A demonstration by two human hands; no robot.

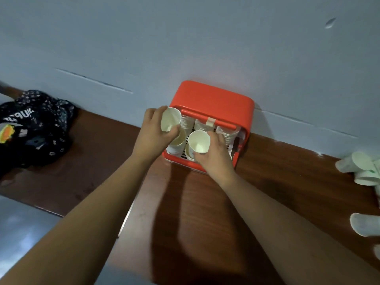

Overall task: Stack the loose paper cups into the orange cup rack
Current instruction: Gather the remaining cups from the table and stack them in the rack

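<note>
Rack: The orange cup rack is made of smooth plastic with round corners. It is set on the counter, pushed up against the wall.
Inside the rack: Stacked cups are packed in rows, and their thin white rims are seen like little ridges. A slotted floor is seen between them.
Bar: A thin orange bar is fixed across the top of the rack. A small bit of pale tape is stuck on it.
Left hand: The left hand is held over the left side of the rack. Its fingers are curled round the left cup, a round white paper cup whose open mouth is tipped up.
Right hand: The right hand is held over the front of the rack. The right cup, white paper too, is gripped by curled fingers, and its open mouth is turned up.
Loose cups: More loose cups are piled on their sides on the counter, well off to the right of the rack.
Counter: It is made of dark brown wood with fine lines, and it looks shiny.
Wall: It is pale, flat and plain behind the rack.
Cloth: A soft, crumpled dark cloth with small white marks is heaped well off to the left of the rack.
</note>
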